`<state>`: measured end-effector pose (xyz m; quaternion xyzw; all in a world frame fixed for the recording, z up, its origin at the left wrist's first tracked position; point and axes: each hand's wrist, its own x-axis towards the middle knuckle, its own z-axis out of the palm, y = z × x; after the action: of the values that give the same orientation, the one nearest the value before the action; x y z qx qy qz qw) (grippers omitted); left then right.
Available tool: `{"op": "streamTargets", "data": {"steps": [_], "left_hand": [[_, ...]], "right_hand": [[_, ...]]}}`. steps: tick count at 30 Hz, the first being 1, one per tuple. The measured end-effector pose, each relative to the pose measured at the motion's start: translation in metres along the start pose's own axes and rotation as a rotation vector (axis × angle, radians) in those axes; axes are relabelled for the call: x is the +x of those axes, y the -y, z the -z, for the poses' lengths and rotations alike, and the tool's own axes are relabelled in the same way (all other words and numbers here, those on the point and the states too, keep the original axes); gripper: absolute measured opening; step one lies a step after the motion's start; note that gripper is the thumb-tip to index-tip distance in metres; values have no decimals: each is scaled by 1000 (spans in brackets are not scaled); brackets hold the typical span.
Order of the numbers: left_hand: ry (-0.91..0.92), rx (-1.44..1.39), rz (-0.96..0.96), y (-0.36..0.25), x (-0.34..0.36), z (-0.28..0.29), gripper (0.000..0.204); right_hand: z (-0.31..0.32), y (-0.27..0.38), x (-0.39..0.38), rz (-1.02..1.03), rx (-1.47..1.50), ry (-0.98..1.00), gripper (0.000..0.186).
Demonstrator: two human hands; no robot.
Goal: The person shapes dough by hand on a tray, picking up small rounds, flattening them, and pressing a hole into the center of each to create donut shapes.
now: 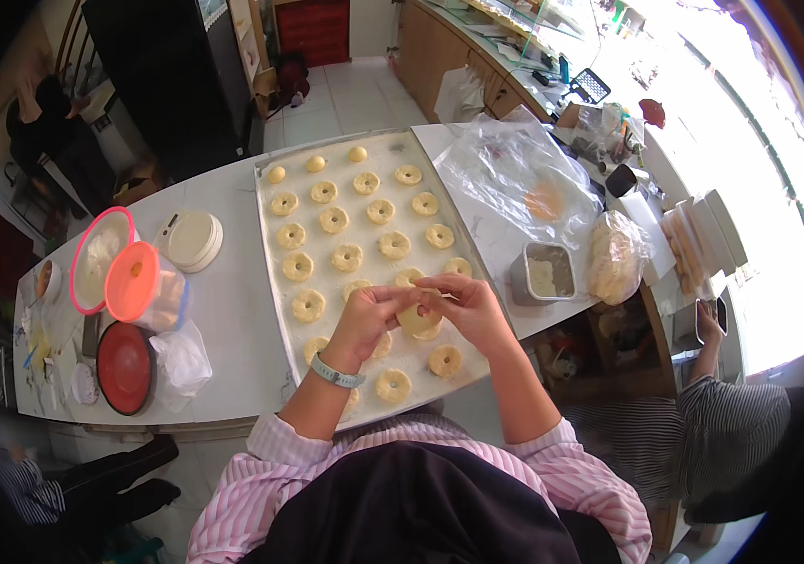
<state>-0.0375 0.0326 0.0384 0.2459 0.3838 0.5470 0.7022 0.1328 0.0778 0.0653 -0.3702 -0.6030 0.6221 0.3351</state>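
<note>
Between my two hands is a pale ring of dough [418, 324], held over the near half of a large baking tray [430, 160]. My left hand [371, 320] is closed on its left side, the fingertips near the hole. On the opposite side my right hand [466, 308] pinches it, fingers curved over the top. Rows of dough rings [333, 220] lie on the tray, some hidden beneath my hands. Along the tray's far edge sit three round dough balls [315, 164] without holes.
A kitchen scale [189, 240], an orange-lidded tub [131, 282] and a red lid [125, 368] stand left. To the right are a metal tin [544, 274], plastic sheeting [505, 174] and a bagged loaf [616, 256]. A co-worker's hand [708, 324] holds another tin at far right.
</note>
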Motion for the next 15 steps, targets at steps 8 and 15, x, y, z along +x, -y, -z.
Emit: {"op": "streamTargets", "data": {"steps": [8,15], "left_hand": [[15,57,59,-12,-12,34,21],[-34,37,110,-17,-19,37,24]], "right_hand": [[-38,0,1,-13,-16,-3,22],[-43,-6,3,-65,-95,-69,24]]}}
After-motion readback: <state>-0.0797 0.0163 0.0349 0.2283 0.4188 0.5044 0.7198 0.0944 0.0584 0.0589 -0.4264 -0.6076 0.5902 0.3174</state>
